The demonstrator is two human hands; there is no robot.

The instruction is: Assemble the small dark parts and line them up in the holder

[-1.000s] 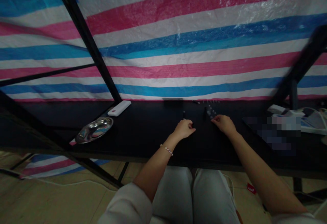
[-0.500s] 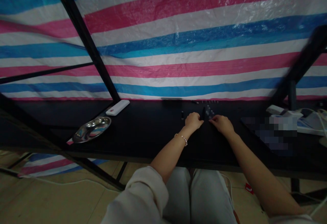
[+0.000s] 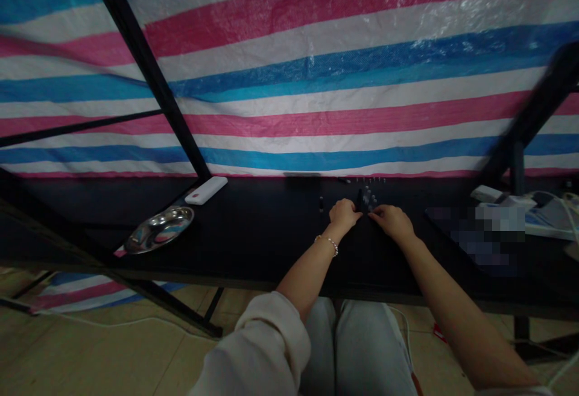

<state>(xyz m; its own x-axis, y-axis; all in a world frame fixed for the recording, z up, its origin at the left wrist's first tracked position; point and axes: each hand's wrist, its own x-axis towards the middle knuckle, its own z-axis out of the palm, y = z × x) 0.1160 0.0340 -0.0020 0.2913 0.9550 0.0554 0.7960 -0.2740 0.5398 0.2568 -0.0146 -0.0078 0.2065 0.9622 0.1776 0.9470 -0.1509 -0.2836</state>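
My left hand (image 3: 344,215) is above the black tabletop, fingers drawn together in a pinch beside a short, dark upright piece (image 3: 360,197). Facing it from the right, my right hand (image 3: 394,221) also has its fingertips pressed together. Whatever either one pinches is too small to make out. Just beyond the fingertips lies a small cluster of clear pieces (image 3: 368,193). To the left of my left hand is a small tube-like piece (image 3: 321,204), dark with a pale band. Farther back, several tiny clear pieces (image 3: 371,179) form a row near a small dark item (image 3: 344,180).
A shiny metal dish (image 3: 131,245) and a white oblong box (image 3: 205,191) are at the left of the black table (image 3: 253,245). A blurred-out dark flat item (image 3: 441,221) and white cables (image 3: 558,200) lie right. Black frame posts (image 3: 154,76) and striped sheeting stand behind.
My left forearm has swung slightly to the right. The fingertips of both hands have stayed nearly in place, and the view has shifted a little.
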